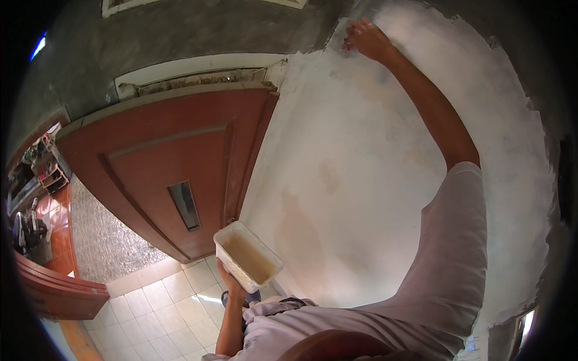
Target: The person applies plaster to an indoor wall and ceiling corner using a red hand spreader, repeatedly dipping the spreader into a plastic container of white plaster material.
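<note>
My right hand [366, 38] is raised high against the wall [361, 168], at the upper edge of a white-coated patch where it meets bare grey plaster. Its fingers are closed on a small reddish tool that is mostly hidden behind them. My left hand [232, 283] is low in front of my chest and holds a white rectangular plastic tub [247, 256] from below. The tub has a thin layer of beige paste inside.
A reddish-brown wooden door [174, 174] with a narrow glass slot stands left of the white patch. Pale square floor tiles [162, 307] lie below. Clutter and shelves sit at the far left [36, 174]. A foot in a blue sandal [241, 298] shows below the tub.
</note>
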`<control>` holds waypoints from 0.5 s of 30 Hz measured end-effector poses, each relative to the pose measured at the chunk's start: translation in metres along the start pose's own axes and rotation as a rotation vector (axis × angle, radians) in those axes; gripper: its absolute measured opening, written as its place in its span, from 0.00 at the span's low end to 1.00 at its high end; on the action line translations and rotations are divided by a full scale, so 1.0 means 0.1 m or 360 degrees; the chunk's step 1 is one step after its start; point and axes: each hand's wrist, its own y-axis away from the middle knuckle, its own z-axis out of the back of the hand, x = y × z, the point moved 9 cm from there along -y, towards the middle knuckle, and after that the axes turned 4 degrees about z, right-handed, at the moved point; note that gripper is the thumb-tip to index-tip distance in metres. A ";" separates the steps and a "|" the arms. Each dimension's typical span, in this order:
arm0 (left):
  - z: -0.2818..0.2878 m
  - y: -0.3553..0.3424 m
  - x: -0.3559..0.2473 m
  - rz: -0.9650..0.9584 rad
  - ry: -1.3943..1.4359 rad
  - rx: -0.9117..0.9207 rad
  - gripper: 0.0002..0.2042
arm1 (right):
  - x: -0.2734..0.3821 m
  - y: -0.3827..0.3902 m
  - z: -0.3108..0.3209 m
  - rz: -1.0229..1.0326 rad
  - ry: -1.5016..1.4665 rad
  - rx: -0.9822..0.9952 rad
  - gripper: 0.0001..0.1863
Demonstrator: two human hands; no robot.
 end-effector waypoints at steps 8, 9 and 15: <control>-0.30 0.04 -0.04 -0.0043 -0.0136 0.0000 0.38 | 0.21 -0.18 -0.14 0.0030 -0.0337 -0.0257 0.07; -0.28 0.04 -0.05 -0.0054 -0.0119 0.0017 0.38 | 0.30 -0.29 -0.17 -0.0014 -0.0345 -0.0086 0.07; -0.08 0.06 0.02 0.0049 -0.0127 -0.0088 0.39 | 0.32 -0.14 -0.48 -0.0047 -0.0144 0.0023 0.05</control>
